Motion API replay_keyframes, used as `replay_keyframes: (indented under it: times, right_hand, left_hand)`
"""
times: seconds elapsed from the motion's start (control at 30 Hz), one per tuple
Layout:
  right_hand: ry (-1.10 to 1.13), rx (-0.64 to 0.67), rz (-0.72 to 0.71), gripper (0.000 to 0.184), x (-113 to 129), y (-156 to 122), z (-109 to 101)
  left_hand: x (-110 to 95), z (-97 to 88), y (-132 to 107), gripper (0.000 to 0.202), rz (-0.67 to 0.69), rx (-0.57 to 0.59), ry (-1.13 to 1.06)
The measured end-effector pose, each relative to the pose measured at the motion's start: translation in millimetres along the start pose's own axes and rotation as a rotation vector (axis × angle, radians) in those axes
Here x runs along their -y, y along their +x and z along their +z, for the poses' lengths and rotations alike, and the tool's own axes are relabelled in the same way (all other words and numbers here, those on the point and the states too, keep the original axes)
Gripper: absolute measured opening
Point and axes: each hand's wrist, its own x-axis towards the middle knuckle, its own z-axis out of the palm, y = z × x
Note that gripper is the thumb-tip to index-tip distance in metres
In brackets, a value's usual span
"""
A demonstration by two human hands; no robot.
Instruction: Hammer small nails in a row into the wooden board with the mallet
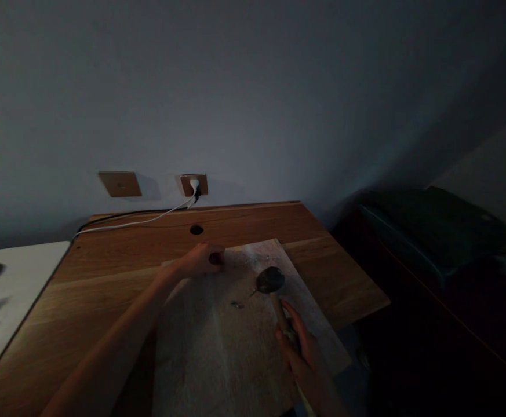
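Note:
A pale wooden board [218, 347] lies slantwise on the wooden desk. My right hand [302, 347] is wrapped round the light handle of a hammer [270, 280], its dark, rounded head held over the board's right half. At the board's far edge is my left hand [200, 259], its fingers curled inward. Whatever those fingers hold, if anything, is hidden in the dim light. A few small shiny metal pieces [236, 304] rest on the board left of the hammer; they are too small to name surely. Another tiny bright speck shows near the far right corner.
The wooden desk [117, 289] stands against a grey wall with a socket [186, 184], a wall plate [120, 184] and a white cable [148, 220]. A round hole [196, 230] pierces the desktop. A white surface [13, 295] adjoins at left. A dark cushioned piece [439, 226] stands at right.

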Motion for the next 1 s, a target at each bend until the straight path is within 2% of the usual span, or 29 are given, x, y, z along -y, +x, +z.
replay_keyframes:
  times: [0.2,0.4,0.67,0.8,1.0]
  right_hand:
    - [0.016,0.032,0.022,0.056,2,0,0]
    - [0.001,-0.001,-0.003,0.053,0,-1,0]
    - [-0.003,0.008,-0.004,0.052,-1,-1,0]
    - [-0.010,-0.016,-0.001,0.052,-2,-1,0]
    - [-0.019,-0.001,-0.009,0.051,5,0,0]
  left_hand:
    - [-7,0.5,1,0.011,0.036,0.043,0.073]
    - [-13,0.4,1,0.014,0.058,0.079,0.088]
    - [-1,12.1,0,0.007,0.032,-0.015,0.053]
    - [7,20.9,-7,0.012,0.039,-0.082,0.033]
    - [10,25.0,-10,0.015,0.072,-0.099,0.019]
